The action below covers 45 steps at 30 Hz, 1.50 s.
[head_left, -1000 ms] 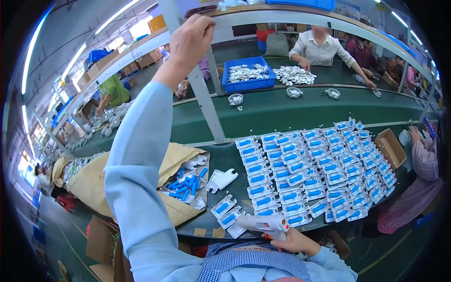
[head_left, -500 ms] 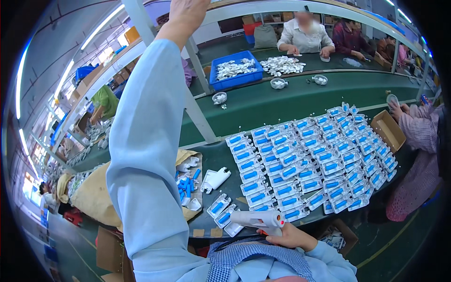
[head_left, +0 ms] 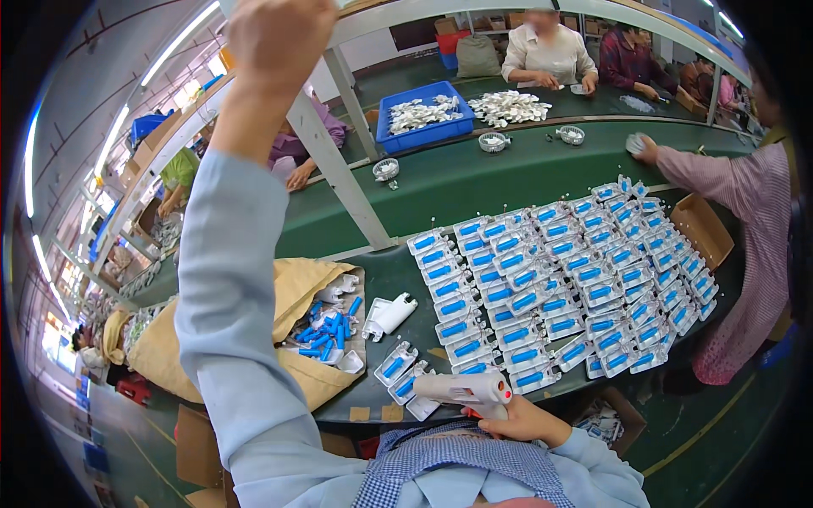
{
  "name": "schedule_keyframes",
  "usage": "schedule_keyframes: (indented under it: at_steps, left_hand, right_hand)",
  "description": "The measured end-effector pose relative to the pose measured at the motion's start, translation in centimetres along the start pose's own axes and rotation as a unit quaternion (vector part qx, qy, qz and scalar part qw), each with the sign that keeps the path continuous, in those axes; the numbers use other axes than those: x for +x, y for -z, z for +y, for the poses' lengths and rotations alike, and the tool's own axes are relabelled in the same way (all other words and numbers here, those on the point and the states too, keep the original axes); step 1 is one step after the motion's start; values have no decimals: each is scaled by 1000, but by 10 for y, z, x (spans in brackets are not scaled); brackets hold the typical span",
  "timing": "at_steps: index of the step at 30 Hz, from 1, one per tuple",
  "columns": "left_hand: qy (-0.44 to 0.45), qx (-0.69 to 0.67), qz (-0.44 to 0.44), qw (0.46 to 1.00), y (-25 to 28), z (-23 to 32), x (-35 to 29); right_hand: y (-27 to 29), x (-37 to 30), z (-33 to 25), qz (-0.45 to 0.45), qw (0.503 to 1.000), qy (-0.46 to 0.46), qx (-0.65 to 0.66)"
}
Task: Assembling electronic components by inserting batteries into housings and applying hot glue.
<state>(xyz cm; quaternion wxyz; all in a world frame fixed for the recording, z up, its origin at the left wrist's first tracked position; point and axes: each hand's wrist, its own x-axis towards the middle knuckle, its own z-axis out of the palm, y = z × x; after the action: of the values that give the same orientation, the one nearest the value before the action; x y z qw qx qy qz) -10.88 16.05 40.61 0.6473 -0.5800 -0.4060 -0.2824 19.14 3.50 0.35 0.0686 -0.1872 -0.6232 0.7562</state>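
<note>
Right grip (head_left: pixel 521 423) is closed around a glue gun (head_left: pixel 461 390); just beyond it, trays (head_left: pixel 563 284) with blue tubes (head_left: pixel 528 378) are laid in rows on the counter (head_left: pixel 374 393). To its left, white casings (head_left: pixel 389 316) are placed beside a sack (head_left: pixel 169 345), where more tubes are heaped. Left grip (head_left: pixel 279 42) is raised well above and to the left, curled; whether anything is held cannot be told.

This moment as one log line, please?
left hand: raised, contents unclear | right hand: holding white gun-shaped tool | table: white trays with blue inserts, rows
</note>
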Motion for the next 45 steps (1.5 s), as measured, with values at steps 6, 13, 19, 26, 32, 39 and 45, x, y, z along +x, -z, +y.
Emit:
schedule_keyframes:
  at_steps: [6, 13, 19, 26, 32, 39, 45]
  left_hand:
    - [213, -80, 135, 964, 74, 9, -104]
    - [706, -675, 164, 140, 165, 71, -275]
    - [684, -711, -51, 154, 211, 135, -277]
    - [587, -676, -290, 338, 206, 127, -254]
    - [547, -790, -271, 54, 201, 162, -247]
    - [508, -765, -283, 276, 184, 159, -225]
    - [434, -731, -359, 385, 172, 145, -207]
  right_hand:
    - [-2, 4, 6, 0, 999, -7, 51]
    - [-11, -3, -3, 1, 998, -19, 61]
    - [-7, 8, -11, 35, 997, -29, 57]
    - [-2, 8, -35, 23, 997, -26, 65]
    - [-6, 1, -35, 18, 991, -95, -97]
    - [-14, -7, -31, 22, 998, -46, -35]
    - [-10, 9, -51, 52, 997, -23, -47]
